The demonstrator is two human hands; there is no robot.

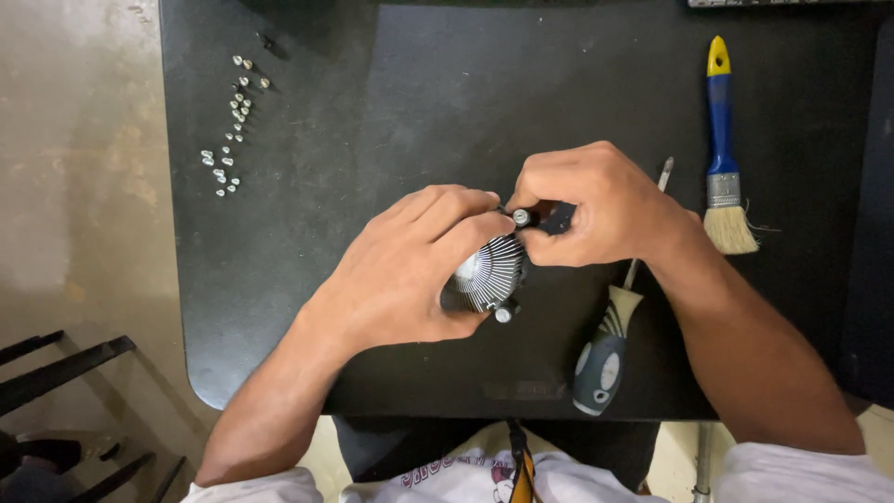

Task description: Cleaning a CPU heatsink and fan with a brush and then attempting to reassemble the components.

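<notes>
A round finned metal heatsink (491, 270) on a black frame sits above the middle of the black table (391, 112). My left hand (410, 270) wraps around its left side and holds it tilted. My right hand (587, 205) pinches a silver-capped mounting pin (521, 217) at the heatsink's upper corner. A second silver pin (504, 315) shows at the lower corner, below my left thumb. Most of the black frame is hidden by my fingers.
A screwdriver (603, 359) with a grey and cream handle lies under my right wrist. A blue-handled paintbrush (722, 158) with a yellow tip lies at the right. Several small silver screws (231, 130) are scattered at the table's far left. A dark metal rack (56, 373) stands on the floor, lower left.
</notes>
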